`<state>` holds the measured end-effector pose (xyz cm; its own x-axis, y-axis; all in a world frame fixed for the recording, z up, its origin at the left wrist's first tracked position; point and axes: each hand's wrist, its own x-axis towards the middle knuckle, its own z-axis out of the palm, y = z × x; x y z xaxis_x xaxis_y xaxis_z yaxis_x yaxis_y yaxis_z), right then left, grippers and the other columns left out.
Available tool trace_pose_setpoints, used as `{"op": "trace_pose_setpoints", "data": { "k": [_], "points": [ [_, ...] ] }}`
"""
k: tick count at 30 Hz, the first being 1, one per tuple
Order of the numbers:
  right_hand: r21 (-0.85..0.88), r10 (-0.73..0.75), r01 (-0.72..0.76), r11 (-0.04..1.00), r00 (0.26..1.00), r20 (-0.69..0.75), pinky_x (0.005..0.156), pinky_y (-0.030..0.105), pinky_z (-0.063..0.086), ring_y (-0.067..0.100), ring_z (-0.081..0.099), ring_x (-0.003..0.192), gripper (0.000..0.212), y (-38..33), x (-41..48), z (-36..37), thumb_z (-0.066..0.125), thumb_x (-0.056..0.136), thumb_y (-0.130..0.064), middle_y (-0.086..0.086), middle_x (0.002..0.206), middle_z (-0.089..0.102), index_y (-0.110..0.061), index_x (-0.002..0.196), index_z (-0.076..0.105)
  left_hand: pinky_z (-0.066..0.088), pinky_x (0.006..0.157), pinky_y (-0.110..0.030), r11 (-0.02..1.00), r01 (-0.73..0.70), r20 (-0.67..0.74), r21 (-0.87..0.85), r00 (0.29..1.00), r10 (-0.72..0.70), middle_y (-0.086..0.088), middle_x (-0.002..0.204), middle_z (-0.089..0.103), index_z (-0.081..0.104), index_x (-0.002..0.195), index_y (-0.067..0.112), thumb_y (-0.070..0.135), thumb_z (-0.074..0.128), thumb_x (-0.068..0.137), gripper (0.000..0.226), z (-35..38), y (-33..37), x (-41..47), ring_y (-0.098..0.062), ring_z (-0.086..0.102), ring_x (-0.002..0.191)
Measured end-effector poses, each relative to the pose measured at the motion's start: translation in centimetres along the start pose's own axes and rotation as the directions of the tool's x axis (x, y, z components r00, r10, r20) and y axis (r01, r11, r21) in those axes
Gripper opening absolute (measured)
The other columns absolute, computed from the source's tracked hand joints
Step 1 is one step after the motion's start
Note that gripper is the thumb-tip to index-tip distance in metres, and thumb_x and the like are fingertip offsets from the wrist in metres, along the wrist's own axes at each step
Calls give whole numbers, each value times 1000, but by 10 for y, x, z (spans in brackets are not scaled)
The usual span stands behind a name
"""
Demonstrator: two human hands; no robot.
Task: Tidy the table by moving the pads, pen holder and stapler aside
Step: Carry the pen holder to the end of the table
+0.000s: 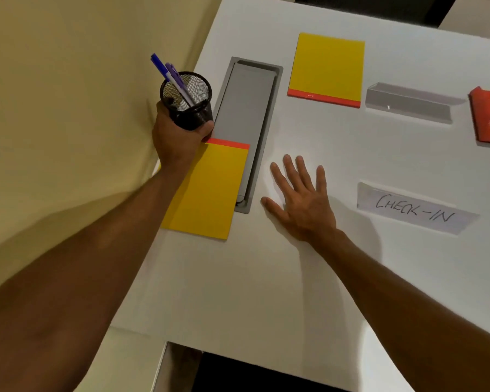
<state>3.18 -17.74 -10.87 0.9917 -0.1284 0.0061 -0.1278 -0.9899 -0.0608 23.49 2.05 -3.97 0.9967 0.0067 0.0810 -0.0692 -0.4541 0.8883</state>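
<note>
My left hand (175, 137) grips a black mesh pen holder (191, 104) with two pens in it, at the left edge of the white table (266, 278). Just below that hand lies a yellow pad (207, 193) with a red strip, partly under my wrist. A second yellow pad (327, 69) lies farther back, near the middle. An orange-red stapler (488, 116) sits at the far right edge. My right hand (300, 199) rests flat on the table with fingers spread, holding nothing.
A grey recessed cable tray (243, 131) runs along the table beside the near pad. A clear acrylic sign stand (408, 101) lies at the back right. A white "CHECK-IN" card (413, 209) lies right of my right hand. Cream wall at left.
</note>
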Motion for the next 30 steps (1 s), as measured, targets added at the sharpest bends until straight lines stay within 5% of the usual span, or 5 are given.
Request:
{"op": "trace_pose_setpoints", "data": {
  "k": [4, 9, 30],
  "points": [
    [5, -4, 4, 1000, 1000, 0, 118, 63, 5, 26, -5, 154, 77, 1, 1, 3, 16, 96, -73, 4, 167, 1, -30, 158, 3, 37, 85, 4, 999, 51, -33, 8, 998, -51, -3, 139, 57, 44, 141, 10, 31, 90, 61, 94, 10, -8, 19, -15, 53, 127],
    [4, -3, 3, 1000, 1000, -6, 118, 63, 5, 26, -4, 154, 77, 1, 1, 5, 17, 96, -73, 4, 167, 1, -30, 158, 4, 47, 106, -33, 996, 85, -64, 30, 995, -83, -4, 143, 52, 39, 145, 11, 32, 88, 63, 98, 17, -15, 29, -19, 49, 132],
    [49, 15, -13, 999, 999, -36, 120, 60, 0, 21, -7, 154, 76, 4, 3, 13, 21, 95, -73, -1, 167, -3, -34, 158, 2, 42, 108, -31, 981, 186, -60, 59, 981, -182, -16, 147, 40, 30, 144, 1, 32, 85, 72, 96, 6, 3, -5, -27, 43, 134]
  ]
}}
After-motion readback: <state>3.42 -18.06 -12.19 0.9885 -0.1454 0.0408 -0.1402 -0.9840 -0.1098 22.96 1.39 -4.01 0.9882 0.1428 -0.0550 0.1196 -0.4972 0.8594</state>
